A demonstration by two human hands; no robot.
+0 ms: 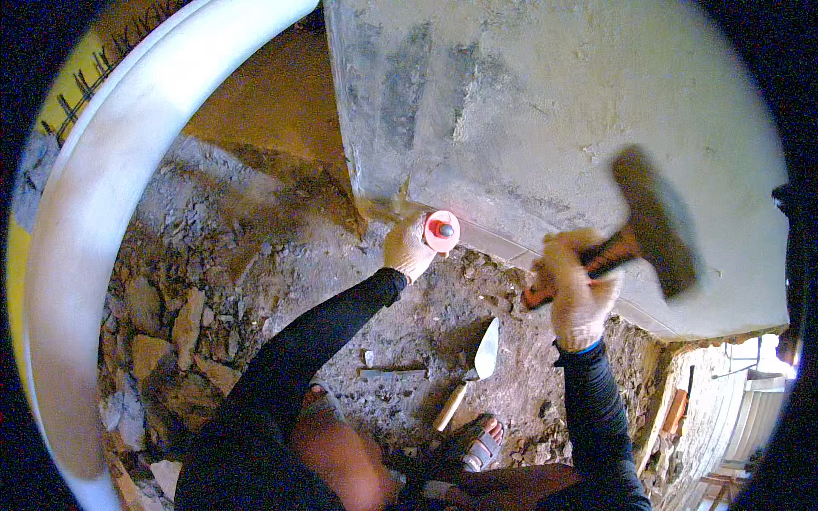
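In a pale work glove, my left hand (404, 249) is wrapped round a chisel (444, 231) with a round pinkish-red hand guard. The chisel's struck end faces me; its tip is hidden behind the guard and hand, near the foot of the wall (545, 111). My right hand (581, 294), gloved too, grips a club hammer (654, 223) by its reddish-brown handle. The dark hammer head, blurred by motion, is raised to the right, apart from the chisel. Below and between my hands, a pointed trowel (485, 351) with a wooden handle lies on the dirt.
Broken stones and rubble (170, 341) cover the ground at left. A thick white curved-looking column or pipe (85, 247) stands along the left side. A flat strip (392, 373) lies on the dirt near my sandalled foot (483, 444). An opening with bright light is at lower right.
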